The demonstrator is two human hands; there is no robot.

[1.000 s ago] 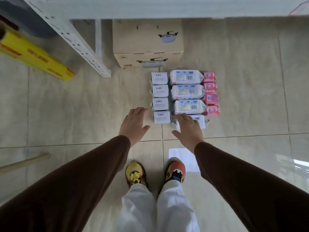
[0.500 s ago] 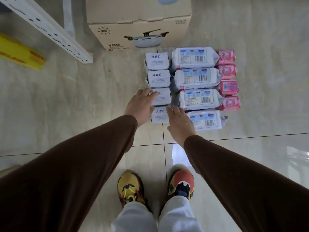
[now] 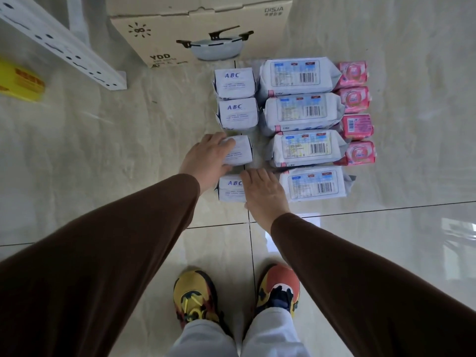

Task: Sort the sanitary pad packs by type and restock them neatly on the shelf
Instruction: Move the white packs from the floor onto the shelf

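Head view. Glossy beige floor tiles (image 3: 103, 155) with dark grout lines carry all the packs, set in three columns running near to far.

Left column: four small white ABC packs (image 3: 235, 82), soft crinkled plastic, blocky, blue lettering on top. Middle column: four large white packs (image 3: 298, 76), pillow-shaped, label and barcode facing up. Right column: four small pink packs (image 3: 354, 73), shiny wrap, touching the ends of the large ones.

Left hand (image 3: 206, 158) lies over the left edge of the third ABC pack (image 3: 238, 153); fingers curl around that side, gripping it. The pack sits on the floor.

Right hand (image 3: 265, 191) is palm down on the right end of the nearest ABC pack (image 3: 230, 188); fingers straight and flat, touching its top, not curled.

Brown sleeves (image 3: 128, 240) cover both arms. Near edge: two yellow-orange trainers (image 3: 195, 297), white trousers.

Far side: cardboard box (image 3: 201, 29), matte, printed with a pot, just behind the columns. Far left: perforated white metal shelf upright (image 3: 64, 50) and a yellow roll (image 3: 20, 81).
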